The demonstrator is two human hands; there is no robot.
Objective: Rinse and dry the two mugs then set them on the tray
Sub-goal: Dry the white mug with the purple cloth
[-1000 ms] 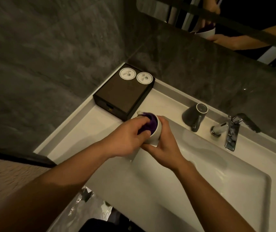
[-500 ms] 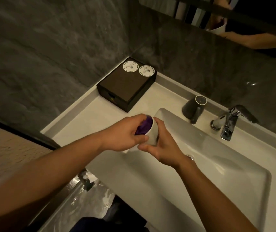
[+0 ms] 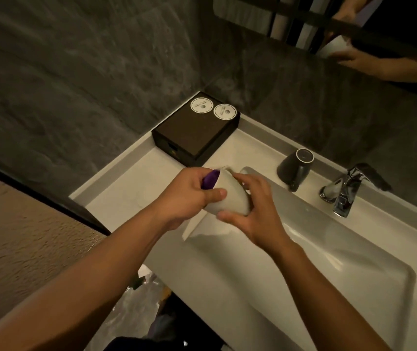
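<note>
A white mug (image 3: 230,196) lies tilted on its side over the left rim of the basin, its mouth turned left. My right hand (image 3: 255,211) grips its body from the right and below. My left hand (image 3: 189,196) pushes a purple cloth (image 3: 210,179) into the mug's mouth, thumb lying on the mug's side. A dark grey mug (image 3: 294,168) stands upside down on the counter behind the basin, left of the tap. A dark brown tray box (image 3: 194,133) sits in the back left corner of the counter, with two round white coasters (image 3: 213,109) on it.
A chrome tap (image 3: 346,192) stands at the back of the white basin (image 3: 316,252). Dark stone walls close the left and back, with a mirror (image 3: 354,29) up right. Below the counter's front edge lie a plastic bag (image 3: 136,305) and dark items.
The mug has turned from mouth-up to lying on its side, mouth to the left, and shifted slightly. The cloth sits deeper inside. The view has drifted a little.
</note>
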